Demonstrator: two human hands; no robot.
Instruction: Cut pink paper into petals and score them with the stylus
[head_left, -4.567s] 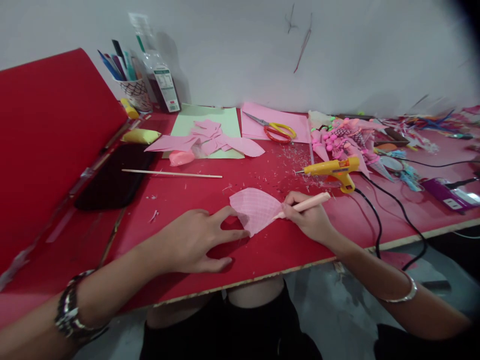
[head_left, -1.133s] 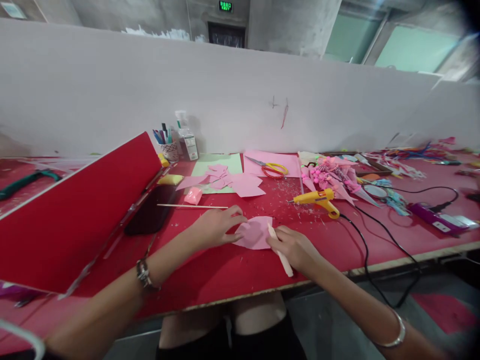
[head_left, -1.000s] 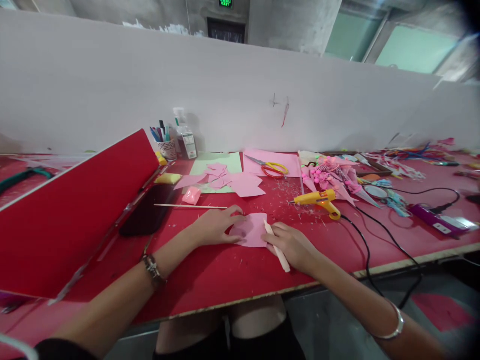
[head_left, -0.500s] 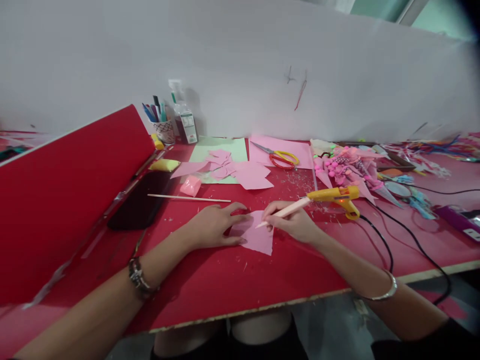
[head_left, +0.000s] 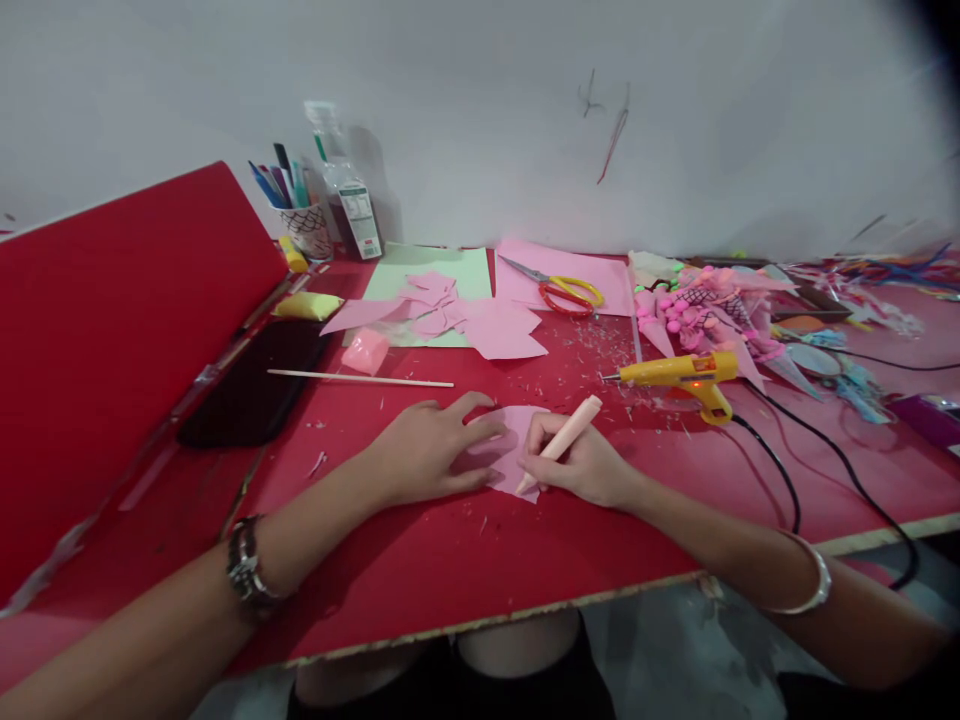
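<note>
A small piece of pink paper (head_left: 508,455) lies on the red tabletop between my hands. My left hand (head_left: 435,450) rests with its fingers spread, the fingertips on the paper's left side. In my right hand (head_left: 574,462) is a pale peach marker (head_left: 571,430), gripped like a pen and slanting up to the right. Its tip is down at the paper's lower part; whether it has left a line I cannot make out. Beyond my hands, a thin wooden stick (head_left: 360,379) lies across the table.
Behind are pink paper scraps (head_left: 499,330), a green sheet (head_left: 470,265) and scissors (head_left: 562,292). A yellow glue gun (head_left: 682,372) with a black cord lies at right, near a pile of pink crafts (head_left: 701,310). A phone (head_left: 251,395), pen cup (head_left: 306,232) and bottle (head_left: 352,205) stand or lie left.
My right hand has drawn the marker tip down toward the paper's lower edge, and the marker stands steeper. The left hand stays on the paper. The view has shifted slightly.
</note>
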